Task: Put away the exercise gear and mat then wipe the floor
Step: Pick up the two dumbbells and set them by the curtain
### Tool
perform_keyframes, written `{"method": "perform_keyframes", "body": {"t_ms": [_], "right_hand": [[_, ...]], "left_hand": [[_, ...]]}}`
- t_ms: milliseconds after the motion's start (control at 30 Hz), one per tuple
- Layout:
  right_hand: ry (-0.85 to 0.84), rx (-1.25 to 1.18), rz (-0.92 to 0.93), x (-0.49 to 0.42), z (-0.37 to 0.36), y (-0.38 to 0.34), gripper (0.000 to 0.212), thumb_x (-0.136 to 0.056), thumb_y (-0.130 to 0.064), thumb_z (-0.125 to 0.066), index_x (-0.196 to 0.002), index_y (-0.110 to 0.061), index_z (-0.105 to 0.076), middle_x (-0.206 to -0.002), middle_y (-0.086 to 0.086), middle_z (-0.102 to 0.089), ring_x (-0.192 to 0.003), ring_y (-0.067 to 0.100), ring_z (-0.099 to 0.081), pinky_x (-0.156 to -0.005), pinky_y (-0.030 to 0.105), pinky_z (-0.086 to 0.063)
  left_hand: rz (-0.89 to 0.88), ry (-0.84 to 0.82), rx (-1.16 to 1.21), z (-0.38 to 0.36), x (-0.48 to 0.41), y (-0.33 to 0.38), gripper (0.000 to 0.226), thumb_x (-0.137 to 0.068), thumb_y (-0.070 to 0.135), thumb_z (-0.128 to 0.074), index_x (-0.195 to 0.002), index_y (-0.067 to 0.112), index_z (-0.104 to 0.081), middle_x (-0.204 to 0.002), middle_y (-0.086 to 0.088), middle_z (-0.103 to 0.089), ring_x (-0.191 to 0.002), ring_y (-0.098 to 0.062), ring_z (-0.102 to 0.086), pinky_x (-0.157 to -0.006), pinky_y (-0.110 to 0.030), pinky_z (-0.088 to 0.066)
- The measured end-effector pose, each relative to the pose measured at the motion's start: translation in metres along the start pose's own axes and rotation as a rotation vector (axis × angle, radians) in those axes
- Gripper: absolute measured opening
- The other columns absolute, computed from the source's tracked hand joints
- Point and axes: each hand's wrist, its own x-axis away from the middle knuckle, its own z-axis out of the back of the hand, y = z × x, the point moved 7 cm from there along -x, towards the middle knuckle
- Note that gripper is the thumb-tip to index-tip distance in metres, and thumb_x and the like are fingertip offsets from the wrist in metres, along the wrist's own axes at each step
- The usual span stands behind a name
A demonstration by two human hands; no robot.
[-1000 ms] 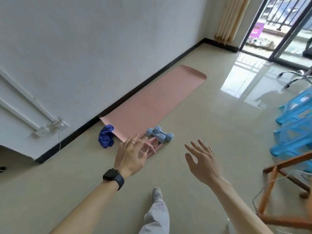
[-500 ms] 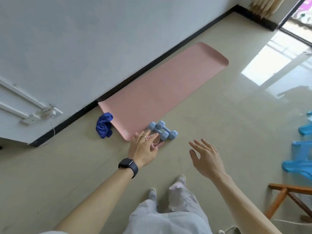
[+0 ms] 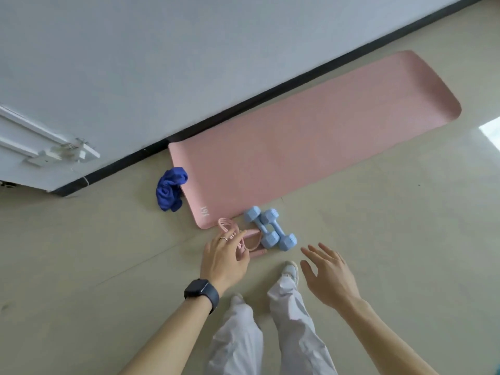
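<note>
A pink mat is laid flat along the wall, from the centre to the upper right of the frame. A blue cloth is bunched on the floor just beside the mat's left end. Two pale blue dumbbells are set side by side at the mat's lower corner, with a coiled pink rope just to their left. The left hand, a watch worn at the wrist, is stretched over the rope with fingers nearly straight. Nothing is gripped, and contact cannot be told. The right hand is held spread and empty at lower centre, near the dumbbells.
</note>
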Motion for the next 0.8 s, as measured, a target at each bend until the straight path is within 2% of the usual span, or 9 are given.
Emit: {"method": "perform_keyframes", "body": {"t_ms": [33, 133, 267, 367, 500, 567, 633, 733, 800], "right_hand": [[-0.021, 0.011, 0.005, -0.018, -0.005, 0.008, 0.041, -0.101, -0.042, -0.046, -0.142, -0.036, -0.052, -0.147, -0.018, -0.049, -0.146, 0.014, -0.032, -0.116, 0.028, -0.024], [-0.112, 0.028, 0.011, -0.07, -0.033, 0.029, 0.043, -0.101, -0.043, -0.044, -0.144, -0.037, -0.048, -0.149, -0.019, -0.047, -0.147, 0.012, -0.03, -0.115, 0.027, -0.025], [-0.285, 0.02, -0.039, -0.139, -0.101, 0.064, 0.048, -0.102, -0.049, -0.038, -0.149, -0.038, -0.039, -0.153, -0.02, -0.04, -0.147, 0.007, -0.025, -0.114, 0.027, -0.032], [-0.408, -0.016, -0.114, -0.188, -0.165, 0.093, 0.052, -0.101, -0.049, -0.039, -0.151, -0.035, -0.033, -0.153, -0.016, -0.04, -0.144, 0.009, -0.029, -0.106, 0.032, -0.041], [-0.519, -0.035, -0.195, -0.255, -0.252, 0.124, 0.057, -0.1, -0.05, -0.041, -0.152, -0.03, -0.029, -0.148, -0.007, -0.046, -0.135, 0.02, -0.042, -0.094, 0.038, -0.047], [-0.52, -0.081, -0.248, -0.286, -0.29, 0.135, 0.056, -0.099, -0.048, -0.042, -0.15, -0.027, -0.031, -0.143, 0.0, -0.051, -0.127, 0.025, -0.049, -0.09, 0.039, -0.049], [-0.497, -0.126, -0.282, -0.315, -0.326, 0.143, 0.053, -0.098, -0.044, -0.044, -0.146, -0.023, -0.036, -0.136, 0.006, -0.055, -0.119, 0.029, -0.053, -0.088, 0.039, -0.048], [-0.468, -0.169, -0.324, -0.355, -0.378, 0.154, 0.054, -0.098, -0.041, -0.046, -0.146, -0.018, -0.036, -0.142, 0.007, -0.05, -0.129, 0.029, -0.045, -0.094, 0.039, -0.039], [-0.452, -0.198, -0.333, -0.38, -0.411, 0.157, 0.056, -0.098, -0.043, -0.044, -0.148, -0.019, -0.034, -0.144, 0.006, -0.048, -0.132, 0.029, -0.042, -0.098, 0.04, -0.037]], "left_hand": [[0.043, -0.026, 0.019, -0.012, -0.015, -0.004, 0.047, -0.086, 0.039, -0.052, -0.134, 0.044, -0.051, -0.143, 0.008, -0.053, -0.112, -0.021, -0.06, -0.101, -0.039, -0.042], [0.131, -0.063, 0.053, -0.05, -0.06, -0.018, 0.05, -0.09, 0.039, -0.053, -0.14, 0.036, -0.052, -0.143, 0.008, -0.054, -0.126, -0.02, -0.052, -0.103, -0.037, -0.041], [0.284, -0.182, 0.27, -0.131, -0.117, -0.048, 0.05, -0.094, 0.037, -0.055, -0.143, 0.032, -0.049, -0.126, 0.007, -0.063, -0.124, -0.016, -0.054, -0.098, -0.033, -0.045], [0.399, -0.274, 0.44, -0.203, -0.164, -0.073, 0.051, -0.095, 0.037, -0.057, -0.145, 0.03, -0.047, -0.136, 0.004, -0.059, -0.118, -0.012, -0.055, -0.099, -0.029, -0.042], [0.516, -0.35, 0.531, -0.297, -0.233, -0.108, 0.06, -0.094, 0.038, -0.06, -0.149, 0.022, -0.04, -0.147, -0.003, -0.051, -0.135, -0.021, -0.046, -0.109, -0.032, -0.036], [0.569, -0.374, 0.528, -0.34, -0.264, -0.128, 0.065, -0.091, 0.041, -0.061, -0.148, 0.02, -0.04, -0.147, -0.004, -0.051, -0.135, -0.023, -0.047, -0.109, -0.035, -0.038], [0.599, -0.342, 0.488, -0.372, -0.293, -0.147, 0.062, -0.089, 0.045, -0.061, -0.144, 0.018, -0.046, -0.143, -0.004, -0.054, -0.131, -0.026, -0.05, -0.103, -0.034, -0.041], [0.617, -0.229, 0.456, -0.407, -0.332, -0.17, 0.066, -0.085, 0.053, -0.059, -0.141, 0.019, -0.05, -0.142, -0.009, -0.055, -0.131, -0.029, -0.049, -0.104, -0.037, -0.042], [0.661, -0.149, 0.535, -0.427, -0.354, -0.181, 0.066, -0.089, 0.045, -0.062, -0.145, 0.014, -0.045, -0.143, -0.012, -0.051, -0.132, -0.03, -0.047, -0.103, -0.034, -0.038]]}}
